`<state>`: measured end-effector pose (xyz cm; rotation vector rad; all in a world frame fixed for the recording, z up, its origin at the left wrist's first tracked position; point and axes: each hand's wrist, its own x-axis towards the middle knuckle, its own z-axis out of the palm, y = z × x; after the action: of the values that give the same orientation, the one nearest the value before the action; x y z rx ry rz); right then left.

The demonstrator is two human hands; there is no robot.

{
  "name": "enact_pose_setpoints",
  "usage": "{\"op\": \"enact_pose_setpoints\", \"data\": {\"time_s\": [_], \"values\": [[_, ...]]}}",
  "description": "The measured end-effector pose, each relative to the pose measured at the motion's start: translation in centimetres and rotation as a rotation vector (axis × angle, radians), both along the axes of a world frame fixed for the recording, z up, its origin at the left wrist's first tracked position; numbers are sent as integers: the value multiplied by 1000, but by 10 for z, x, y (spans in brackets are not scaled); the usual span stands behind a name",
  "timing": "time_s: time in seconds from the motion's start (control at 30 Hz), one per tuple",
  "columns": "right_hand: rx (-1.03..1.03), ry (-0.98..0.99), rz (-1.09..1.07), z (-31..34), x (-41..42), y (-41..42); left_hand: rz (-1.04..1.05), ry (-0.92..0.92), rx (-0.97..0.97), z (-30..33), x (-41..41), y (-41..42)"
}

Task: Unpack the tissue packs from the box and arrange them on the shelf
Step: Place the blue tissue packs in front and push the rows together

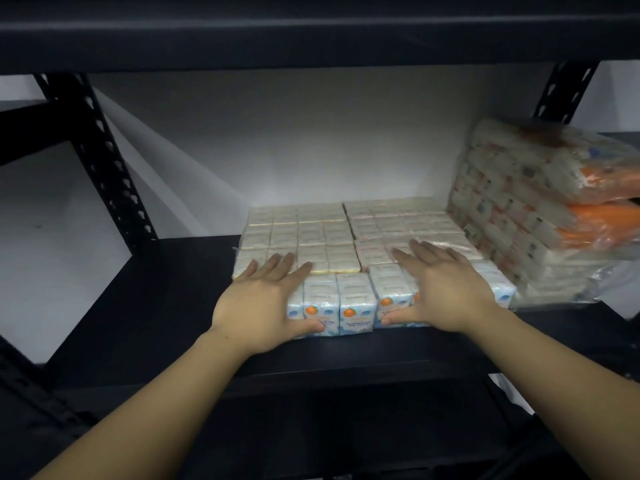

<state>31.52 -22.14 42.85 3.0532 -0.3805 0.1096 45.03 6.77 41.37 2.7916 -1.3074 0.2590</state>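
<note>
We press two flat bundles of tissue packs [346, 244] onto the dark shelf [173, 306], left hand [258, 306] on the left bundle, right hand [446, 292] on the right one. Fingers [277, 266] lie spread and flat on top, thumbs against the near faces, gripping nothing. A taller stack [540, 209] leans at the far right. We judge the arranging step is underway; next comes nudging both bundles back, square against the wall. The box is out of view.

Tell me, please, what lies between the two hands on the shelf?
In the head view, the fronts of wrapped tissue packs fill the gap between the left hand and right hand; both hands rest on them.
</note>
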Motion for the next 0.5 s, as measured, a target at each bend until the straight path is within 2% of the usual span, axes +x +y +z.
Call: {"op": "enact_pose_setpoints", "data": {"time_s": [0.23,0.4,0.5], "values": [[122,-15,0,6,-13,8,55,41,80,7,-16,1],[105,-37,100,4,-13,22,-47,52,41,4,-26,-13],[118,-20,133,3,-13,21,-40,45,20,0,-26,-17]]}}
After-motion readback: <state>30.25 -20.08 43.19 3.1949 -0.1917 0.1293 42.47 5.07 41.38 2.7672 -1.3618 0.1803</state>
